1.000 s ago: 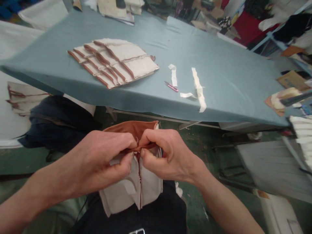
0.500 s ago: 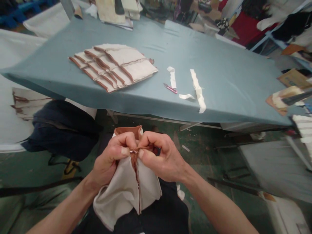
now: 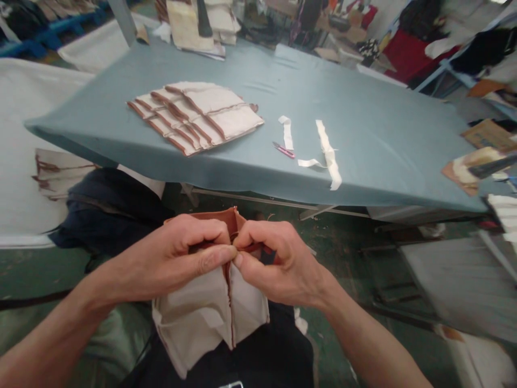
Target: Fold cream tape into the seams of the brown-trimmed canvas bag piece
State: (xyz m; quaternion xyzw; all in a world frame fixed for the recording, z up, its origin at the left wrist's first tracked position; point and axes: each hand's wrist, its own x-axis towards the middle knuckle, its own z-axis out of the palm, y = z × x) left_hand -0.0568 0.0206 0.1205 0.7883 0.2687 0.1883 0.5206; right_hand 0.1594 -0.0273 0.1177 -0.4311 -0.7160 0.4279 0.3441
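Through the head camera I see both thumbs and forefingers closed in a pinch, their tips meeting over the top of a seam (image 3: 231, 318). The left hand (image 3: 183, 253) and the right hand (image 3: 278, 261) are both clamped on the brown-trimmed edge of a cream fabric piece (image 3: 197, 323); exactly what lies between the fingertips, I cannot tell. Behind the knuckles, toward twelve o'clock, I make out the piece's orange-brown lining (image 3: 228, 218). From the grip its cream panels hang toward six o'clock, the seam running down between them, above a black-clothed lap (image 3: 283, 345).

Farther out, taking the fingertips as my dial's centre, I have a blue-green covered table (image 3: 383, 145) across twelve. At eleven, a fanned stack (image 3: 238, 116) of cream pieces with brown edging lies on it. At one I find pink-handled snips (image 3: 285, 150) just beside a short white strip (image 3: 288, 134); at two, a longer white strip (image 3: 330, 159) reaches the near edge. Between nine and ten sits a dark blue cloth bundle (image 3: 109, 207).
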